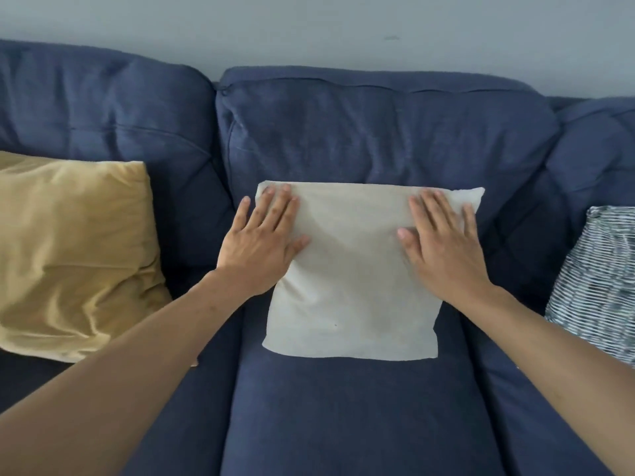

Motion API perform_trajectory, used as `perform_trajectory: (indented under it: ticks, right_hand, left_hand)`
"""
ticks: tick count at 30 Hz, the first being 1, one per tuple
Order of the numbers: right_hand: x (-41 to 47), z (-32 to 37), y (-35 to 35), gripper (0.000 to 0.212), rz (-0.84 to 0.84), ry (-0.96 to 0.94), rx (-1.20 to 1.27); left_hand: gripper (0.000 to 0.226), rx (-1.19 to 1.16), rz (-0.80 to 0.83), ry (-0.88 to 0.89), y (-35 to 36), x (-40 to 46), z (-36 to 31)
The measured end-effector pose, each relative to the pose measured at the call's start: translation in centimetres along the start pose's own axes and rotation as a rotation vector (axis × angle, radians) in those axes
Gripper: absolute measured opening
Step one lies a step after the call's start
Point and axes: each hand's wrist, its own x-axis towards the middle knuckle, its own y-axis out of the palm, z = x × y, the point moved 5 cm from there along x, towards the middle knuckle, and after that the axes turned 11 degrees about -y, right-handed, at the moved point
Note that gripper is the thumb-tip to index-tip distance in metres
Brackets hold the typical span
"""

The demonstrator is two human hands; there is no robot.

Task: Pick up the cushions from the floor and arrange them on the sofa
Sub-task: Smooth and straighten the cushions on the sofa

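Observation:
A plain beige cushion [354, 304] leans against the back of the dark blue sofa [343, 424], on its middle seat. My left hand [264, 242] lies flat on the cushion's upper left part, fingers spread. On the upper right part my right hand [443, 245] presses flat as well, fingers apart. Neither hand grips the fabric. A mustard yellow cushion [72, 255] rests on the left seat. At the right edge stands a cushion with a blue and white striped pattern [598, 286], partly cut off by the frame.
A pale grey wall [309, 25] runs behind the sofa. The sofa's back cushions [378, 132] rise behind the three loose cushions. The floor is out of view.

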Motion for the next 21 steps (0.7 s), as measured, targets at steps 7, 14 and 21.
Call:
perform_trajectory:
  ticks: [7,14,21]
  right_hand:
    - [-0.8,5.9,-3.5,0.082,0.031,0.014,0.011]
    - [0.0,16.3,-4.7,0.077,0.016,-0.073,0.075]
    - [0.4,26.3,-3.6,0.081,0.05,-0.142,0.085]
  left_hand:
    - [0.082,-0.038,-0.012,-0.2,-4.2,-6.0,6.1]
    - [0.079,-0.071,-0.055,-0.273,-5.9,-12.0,12.2]
    - [0.08,-0.125,0.042,-0.36,-3.3,-19.7,19.8]
